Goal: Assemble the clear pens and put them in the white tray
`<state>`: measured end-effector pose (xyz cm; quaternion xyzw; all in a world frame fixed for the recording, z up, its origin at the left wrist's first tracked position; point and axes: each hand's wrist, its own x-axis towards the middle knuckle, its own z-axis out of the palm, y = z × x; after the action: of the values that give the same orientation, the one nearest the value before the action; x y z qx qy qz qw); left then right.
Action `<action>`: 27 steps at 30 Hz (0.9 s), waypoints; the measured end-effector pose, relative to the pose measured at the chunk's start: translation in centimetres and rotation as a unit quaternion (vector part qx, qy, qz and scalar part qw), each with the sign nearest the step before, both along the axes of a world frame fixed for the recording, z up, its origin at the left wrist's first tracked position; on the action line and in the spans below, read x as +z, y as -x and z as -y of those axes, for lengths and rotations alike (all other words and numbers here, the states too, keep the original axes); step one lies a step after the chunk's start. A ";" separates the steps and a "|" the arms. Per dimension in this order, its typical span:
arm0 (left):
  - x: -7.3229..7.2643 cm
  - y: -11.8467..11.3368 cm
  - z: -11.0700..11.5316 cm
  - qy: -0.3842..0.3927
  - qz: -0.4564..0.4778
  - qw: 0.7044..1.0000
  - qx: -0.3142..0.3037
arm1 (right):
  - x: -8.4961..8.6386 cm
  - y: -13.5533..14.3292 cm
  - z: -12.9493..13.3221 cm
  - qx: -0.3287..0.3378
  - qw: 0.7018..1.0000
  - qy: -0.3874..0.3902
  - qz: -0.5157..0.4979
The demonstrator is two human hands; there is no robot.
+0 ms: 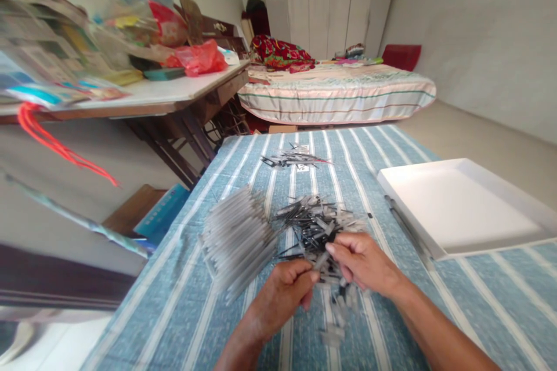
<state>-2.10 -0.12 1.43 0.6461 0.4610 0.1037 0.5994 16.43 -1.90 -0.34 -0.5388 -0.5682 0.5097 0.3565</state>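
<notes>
Over a loose pile of small black and translucent pen parts (307, 223), my two hands are close together. My left hand (285, 287) pinches a short, greyish translucent pen part (321, 261) between thumb and forefinger. My right hand (363, 261) is closed in a pinch at the upper end of that piece, by a small dark part; blur hides exactly what its fingertips hold. To the left lies a slanted stack of clear-grey pen barrels (239, 237), side by side. Several small translucent pieces (334, 333) are scattered in front of the hands, blurred.
A shallow white tray (461, 208) stands at the right, with dark thin rods (407, 226) beside it. Farther back, thin black pieces (296, 158) lie on the striped tablecloth (191, 290). A cluttered side table (169, 98) with a hanging red cord (65, 148) borders the left.
</notes>
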 end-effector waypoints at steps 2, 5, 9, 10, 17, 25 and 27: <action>0.2 0.2 0.0 -0.017 -0.007 1.000 -0.008 | -0.1 -0.2 0.1 0.017 1.000 0.022 -0.014; 0.4 0.4 0.0 -0.030 -0.004 0.999 -0.029 | 0.0 -0.5 0.3 0.033 0.999 0.020 -0.038; 0.3 0.5 0.1 -0.041 0.011 0.998 -0.053 | -0.1 -0.7 0.4 0.051 0.996 0.031 -0.070; 0.3 0.5 0.2 -0.048 0.014 0.997 -0.056 | -0.2 -0.7 0.4 0.049 0.995 0.038 -0.073; 0.0 0.4 0.3 -0.072 0.007 0.996 -0.061 | -0.7 -0.6 0.3 0.051 0.996 0.062 -0.048; 0.2 0.7 0.2 -0.031 0.013 0.997 -0.073 | -0.7 -1.0 0.4 0.090 0.987 0.078 -0.105; 0.2 0.8 0.2 -0.010 0.008 0.997 -0.079 | -0.5 -1.2 0.4 0.102 0.985 0.073 -0.120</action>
<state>-2.91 -0.31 1.66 0.6857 0.4028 0.0660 0.6027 17.59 -2.29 -0.83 -0.4375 -0.5343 0.6445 0.3282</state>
